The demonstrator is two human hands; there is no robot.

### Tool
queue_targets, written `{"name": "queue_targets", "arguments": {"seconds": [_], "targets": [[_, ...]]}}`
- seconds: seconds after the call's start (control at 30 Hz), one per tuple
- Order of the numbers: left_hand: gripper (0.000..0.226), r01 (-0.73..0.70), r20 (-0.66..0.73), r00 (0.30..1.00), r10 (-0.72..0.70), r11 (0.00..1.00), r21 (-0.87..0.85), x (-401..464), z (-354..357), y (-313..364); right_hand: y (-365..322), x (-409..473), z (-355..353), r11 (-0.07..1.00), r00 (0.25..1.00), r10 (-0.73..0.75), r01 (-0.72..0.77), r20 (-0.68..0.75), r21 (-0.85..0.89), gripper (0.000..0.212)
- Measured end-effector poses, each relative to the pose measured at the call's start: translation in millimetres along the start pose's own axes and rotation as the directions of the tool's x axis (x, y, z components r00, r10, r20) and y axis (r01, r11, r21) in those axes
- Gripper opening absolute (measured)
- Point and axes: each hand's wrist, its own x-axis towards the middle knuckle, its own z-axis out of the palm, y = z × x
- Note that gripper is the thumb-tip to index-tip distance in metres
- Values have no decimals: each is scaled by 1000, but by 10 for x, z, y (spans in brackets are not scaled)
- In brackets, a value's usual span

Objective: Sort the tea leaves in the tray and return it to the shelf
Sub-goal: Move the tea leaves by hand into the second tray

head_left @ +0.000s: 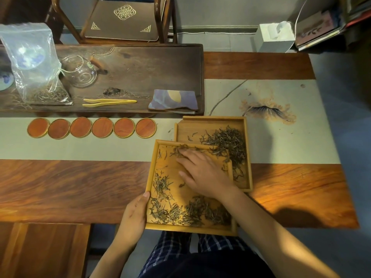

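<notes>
The left hand (135,212) is gripping the near bamboo tray (151,169) by its left rim, while the right hand (202,173) is lying flat inside it, fingertips on tea leaves (180,212). Beyond this tray, partly beneath its far corner, a second bamboo tray (248,149) is holding a darker heap.

Your near tray (151,167) sits at the table's (70,187) front edge, its far corner overlapping the far tray (248,153) behind and to its right. Tea leaves (180,214) lie in both. Left of the far tray runs a row of coasters (91,127); behind them, a tea board (140,63) carries tongs (109,102), a bag (34,63), a glass pot (84,74) and a cloth (173,101).
</notes>
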Motion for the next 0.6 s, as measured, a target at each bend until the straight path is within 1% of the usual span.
{"name": "queue_targets", "arguments": {"seconds": [0.13, 0.3, 0.5, 0.6], "targets": [[41, 20, -38, 999, -19, 999, 26, 41, -57, -31, 199, -228, 0, 997, 997, 71, -71, 17, 7, 46], [41, 54, -28, 998, -53, 998, 27, 63, -104, -54, 476, -414, -51, 989, 985, 151, -149, -82, 25, 38], [44, 40, -40, 998, -37, 998, 54, 71, -87, -27, 644, -442, -97, 966, 952, 257, -255, -165, 32, 32], [44, 43, -36, 999, -41, 998, 53, 81, -77, -15, 565, -417, -150, 961, 925, 271, -277, -267, 18, 27]]}}
